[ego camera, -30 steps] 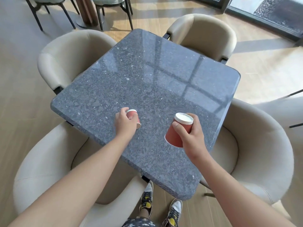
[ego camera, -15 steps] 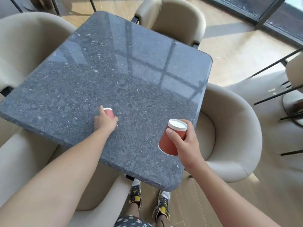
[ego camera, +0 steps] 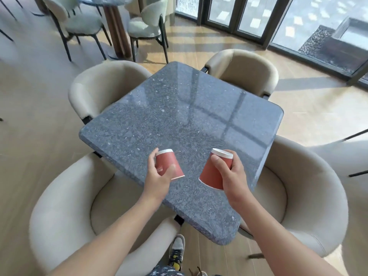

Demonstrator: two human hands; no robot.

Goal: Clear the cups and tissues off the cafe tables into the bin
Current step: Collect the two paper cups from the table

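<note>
Red paper cup [ego camera: 168,166] sits in our left hand [ego camera: 158,183], fingers curled round it. Our right hand [ego camera: 234,176] clasps a second red paper cup [ego camera: 214,172].

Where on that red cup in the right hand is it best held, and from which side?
Around the side wall of the right cup, from the side, as the right hand does: the round tapered wall suits a wrapping grip; its wide mouth, facing down, would likely crumple. The left hand holds the left cup likewise.

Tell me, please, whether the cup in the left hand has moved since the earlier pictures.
Yes. The cup sat low on the table under the left hand; now it is held up off the surface, tilted.
</note>
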